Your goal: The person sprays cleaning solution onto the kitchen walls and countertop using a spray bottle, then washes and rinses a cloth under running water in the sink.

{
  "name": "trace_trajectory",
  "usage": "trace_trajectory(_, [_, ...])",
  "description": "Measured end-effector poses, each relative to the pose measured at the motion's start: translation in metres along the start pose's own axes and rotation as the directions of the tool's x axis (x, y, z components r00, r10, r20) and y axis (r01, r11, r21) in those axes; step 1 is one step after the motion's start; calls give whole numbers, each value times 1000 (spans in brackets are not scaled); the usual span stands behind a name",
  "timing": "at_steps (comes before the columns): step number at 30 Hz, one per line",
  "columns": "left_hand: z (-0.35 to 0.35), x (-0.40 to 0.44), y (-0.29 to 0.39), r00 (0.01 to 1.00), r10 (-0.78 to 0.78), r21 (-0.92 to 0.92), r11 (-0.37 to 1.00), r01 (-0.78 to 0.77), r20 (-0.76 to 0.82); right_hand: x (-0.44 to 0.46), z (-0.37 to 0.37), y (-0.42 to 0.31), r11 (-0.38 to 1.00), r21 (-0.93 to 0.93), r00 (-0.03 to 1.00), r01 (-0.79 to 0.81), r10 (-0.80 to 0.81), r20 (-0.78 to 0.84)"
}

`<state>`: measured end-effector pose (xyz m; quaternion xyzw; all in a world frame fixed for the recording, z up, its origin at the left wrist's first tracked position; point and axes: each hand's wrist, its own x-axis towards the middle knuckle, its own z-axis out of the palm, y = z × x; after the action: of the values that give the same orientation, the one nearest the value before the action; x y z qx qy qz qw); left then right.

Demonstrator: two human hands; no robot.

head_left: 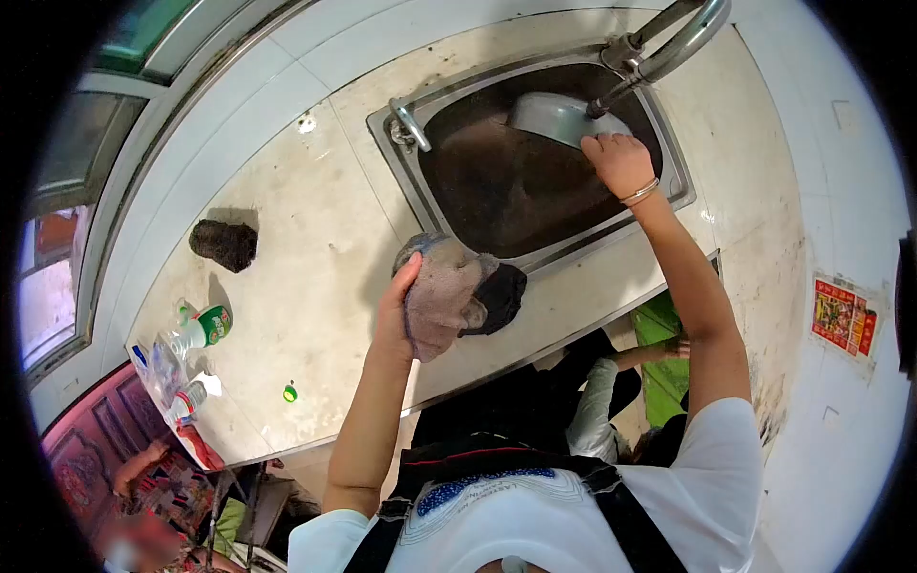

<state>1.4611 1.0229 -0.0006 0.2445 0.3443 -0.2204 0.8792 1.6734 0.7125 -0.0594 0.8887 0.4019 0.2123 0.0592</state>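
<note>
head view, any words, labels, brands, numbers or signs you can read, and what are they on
Nothing reads with certainty.
White shirt: chest lettering, too small and blurred.
Bottle with the green label: print too small.
Red wall poster: characters too small.

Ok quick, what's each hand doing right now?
Left hand: holding a bunched greyish-pink cloth.
Right hand: closed on the rim of a round silver metal pan.

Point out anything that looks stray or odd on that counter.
A small green cap-like piece looks stray: it lies loose on the counter, apart from the green-and-white container, with no bottle right beside it. Whether it belongs to that container, I cannot tell.
</note>
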Motion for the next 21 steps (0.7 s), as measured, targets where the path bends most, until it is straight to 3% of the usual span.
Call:
trace_trajectory(1, [3,4,-1,1000,-5,6,1000,5,-4,-2,5,5,1000,4,1000,-7,7,3])
trace_trajectory(3, [12,14,-5,999,27,-23,999,-28,-30,-9,18,16,979,90,983,-181,182,0])
trace_trajectory(4, [17,19,-6,999,25,-14,1000,-25,-31,-14,28,16,912,211,930,-353,367,-29])
trace_trajectory(5, [21,24,-6,1000,2,-35,999,-3,-28,-18,38,18,908,213,927,-360,374,-29])
trace_trajectory(6, [26,29,-7,999,-21,-55,998,20,-25,-24,50,21,760,267,805,-592,576,143])
trace_trajectory(7, [29,35,-6,999,-25,-46,999,24,-28,-33,67,25,556,271,618,-786,718,319])
trace_trajectory(8, [33,42,-6,999,-44,-52,998,45,13,-44,84,29,440,375,573,-816,697,430])
trace_trajectory(9, [38,50,-6,996,-64,-59,996,67,55,-51,98,31,328,279,430,-902,641,636])
trace_trajectory(11, [50,68,-5,997,-74,-46,996,75,31,-56,117,21,294,125,284,-948,599,748])
trace_trajectory(13, [65,91,-2,996,-84,-25,996,85,27,-43,123,21,357,-89,103,-930,483,870])
trace_trajectory(14, [70,104,-3,996,-69,-34,997,71,55,-40,113,26,411,-28,186,-911,471,862])
trace_trajectory(15, [76,116,-4,995,-57,-45,997,61,79,-40,122,41,399,-38,176,-916,485,857])
trace_trajectory(17, [99,135,-3,998,-22,-26,999,24,54,-39,149,70,161,427,408,-890,699,587])
trace_trajectory(19, [115,155,-1,1000,19,-17,1000,-19,18,0,93,99,-364,686,321,-630,682,657])
trace_trajectory(21, [127,176,1,998,58,25,998,-59,38,24,74,119,-350,731,299,-586,744,597])
